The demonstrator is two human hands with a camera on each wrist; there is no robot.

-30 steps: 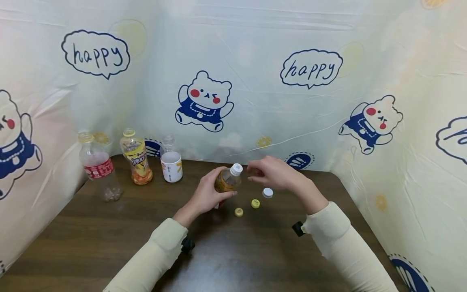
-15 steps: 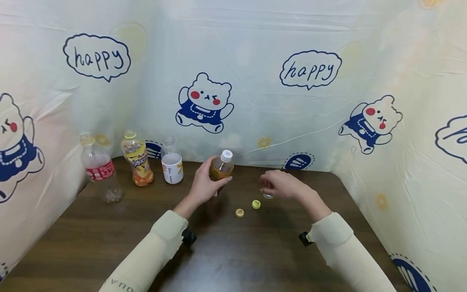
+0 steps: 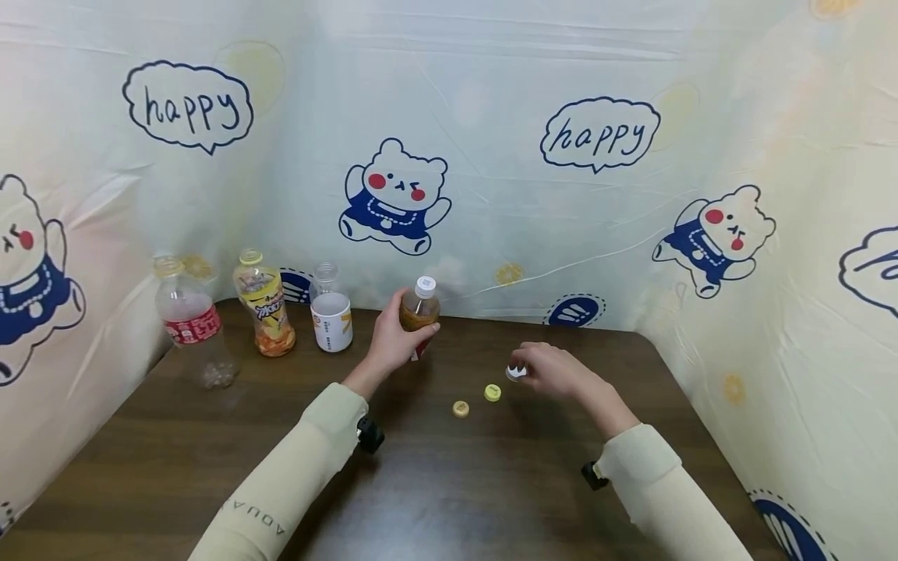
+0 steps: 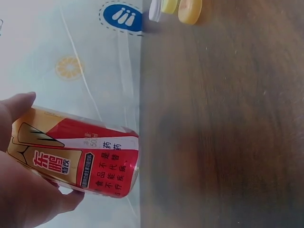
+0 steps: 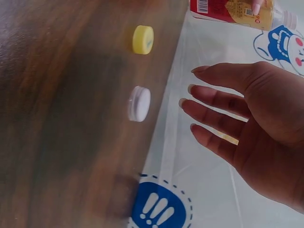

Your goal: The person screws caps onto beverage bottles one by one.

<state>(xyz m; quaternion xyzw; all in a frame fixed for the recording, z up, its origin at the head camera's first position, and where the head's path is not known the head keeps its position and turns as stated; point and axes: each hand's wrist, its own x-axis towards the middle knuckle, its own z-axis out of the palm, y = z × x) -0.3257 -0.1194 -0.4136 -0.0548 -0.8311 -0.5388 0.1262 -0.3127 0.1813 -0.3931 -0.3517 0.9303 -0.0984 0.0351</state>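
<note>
**Capped bottle (image 3: 420, 313) shifted back-left; right grip (image 3: 552, 369) now by white cap (image 3: 516, 373)**

Nearest: pale sleeves (image 3: 288, 475) over the table (image 3: 449, 491), dark brown wood grain, slight sheen. Tan cap (image 3: 461, 409), then yellow cap (image 3: 493, 393): small round plastic, both unmoved vs 1 s ago. White cap next: smooth flat disc with a rim ring, lying on the table.

Right grip was up beside the bottle's neck 1 s ago. Right wrist view: fingers apart, slightly bent, holding nothing, gap to the white cap.

Left grip (image 3: 397, 340): curled round the capped bottle, thumb opposite fingers. Bottle was by the right grip, leaning; now left of and beyond the loose caps, nearer upright. Clear shoulder, white lid (image 3: 425, 287) on, red-and-gold label with Chinese text. Can't tell if its base touches the table.

Back left, all uncapped: red-label bottle (image 3: 192, 326), yellow-label bottle (image 3: 266, 306), white-label bottle (image 3: 331, 321). Behind: creased backdrop (image 3: 491, 234), printed bears.
</note>
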